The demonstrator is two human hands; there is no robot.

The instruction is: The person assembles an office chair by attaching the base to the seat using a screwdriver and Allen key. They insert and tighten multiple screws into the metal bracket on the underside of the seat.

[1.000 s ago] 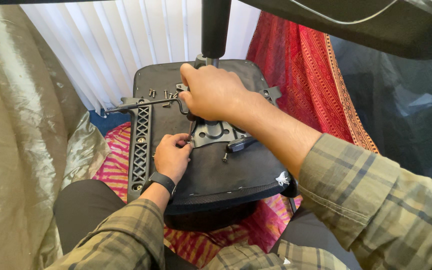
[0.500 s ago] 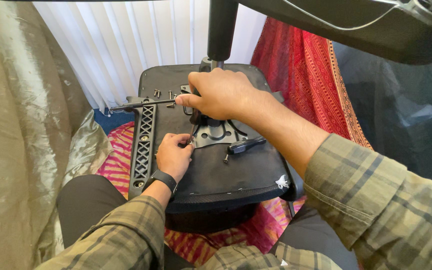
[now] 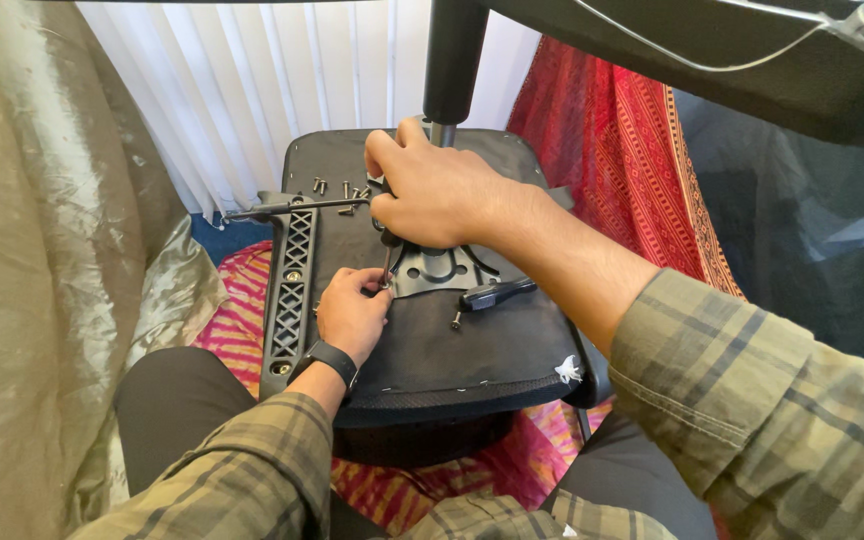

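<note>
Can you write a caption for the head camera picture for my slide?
Right hand grips a tool on a grey metal bracket under an upturned black chair seat, while the left hand steadies its tip.

Both arms are covered by long sleeves of a plaid shirt, woven in muted olive, grey and tan checks. A black watch (image 3: 330,358) with a dark band is worn on the left wrist. The legs are clad in plain black trousers (image 3: 167,405). Both hands are left bare.

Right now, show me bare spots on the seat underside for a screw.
Free: the near fabric of the seat between the left hand and the handle. Crowded: the bracket under the right hand and the loose screws.
</note>
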